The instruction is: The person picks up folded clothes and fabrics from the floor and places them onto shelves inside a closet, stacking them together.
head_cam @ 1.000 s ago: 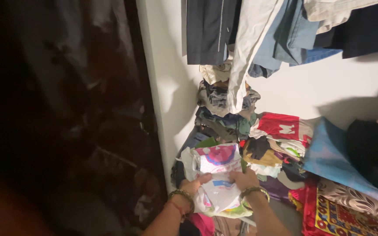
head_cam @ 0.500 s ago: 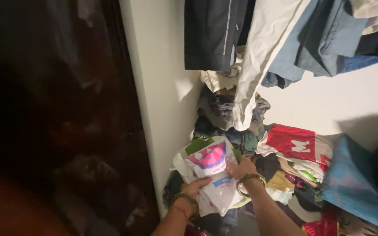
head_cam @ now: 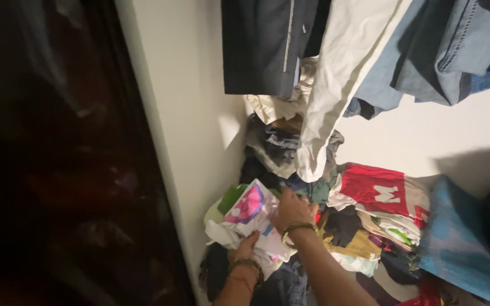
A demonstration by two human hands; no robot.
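A folded white garment with a pink and blue print [head_cam: 249,211] lies on top of a heap of clothes in the wall corner. My right hand [head_cam: 291,208], with a gold bangle at the wrist, presses flat on the garment's right side. My left hand [head_cam: 246,248], also wearing bangles, grips its lower edge from below. A green cloth [head_cam: 231,198] shows just under the garment at its left. Both forearms reach in from the bottom of the view.
A stack of folded clothes with a red and white piece [head_cam: 381,194] on top sits to the right. A blue cloth [head_cam: 463,243] lies at far right. Dark, white and blue garments [head_cam: 341,62] hang overhead. A dark curtain [head_cam: 58,170] fills the left.
The view has tilted up and closed in. The printed garment has moved up and left onto the corner heap, and my right hand now lies flat on it.
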